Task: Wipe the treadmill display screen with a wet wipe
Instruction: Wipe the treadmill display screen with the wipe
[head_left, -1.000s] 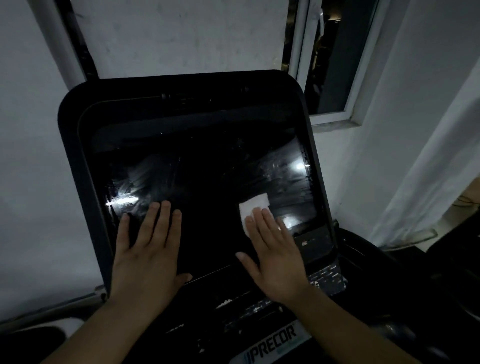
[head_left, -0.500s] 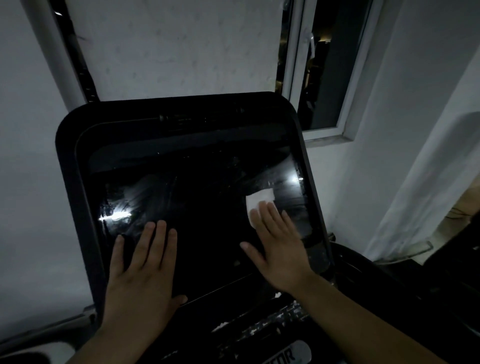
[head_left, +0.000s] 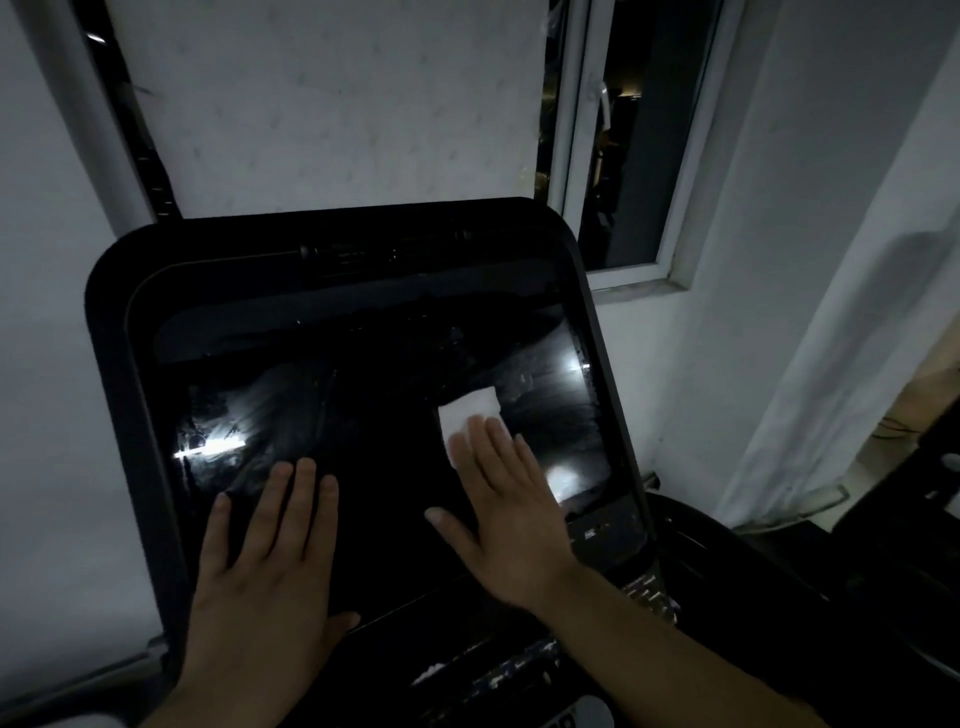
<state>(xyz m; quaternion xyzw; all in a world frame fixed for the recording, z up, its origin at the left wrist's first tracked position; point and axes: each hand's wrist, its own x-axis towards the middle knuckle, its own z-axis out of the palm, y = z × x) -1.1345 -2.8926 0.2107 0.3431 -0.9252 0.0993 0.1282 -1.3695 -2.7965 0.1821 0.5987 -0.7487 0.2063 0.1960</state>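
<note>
The dark, streaked display screen (head_left: 363, 467) stood tilted before a white wall and window (head_left: 623, 156) — dim room. The right hand (head_left: 511, 525) pressed the wet wipe (head_left: 470, 413) flat on its right half, fingers straight; the left hand (head_left: 265, 582) lay flat — fingers spread.

White wet wipe (head_left: 467, 413) and both hands lie flat on the display screen (head_left: 384, 467).

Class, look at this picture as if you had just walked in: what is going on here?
A person is cleaning a treadmill's dark display screen. The right hand presses a white wet wipe flat against the right part of the glass with straight fingers. The left hand lies flat on the lower left of the screen, holding nothing. Streaks and glare show on the glass. A window stands behind the console.
</note>
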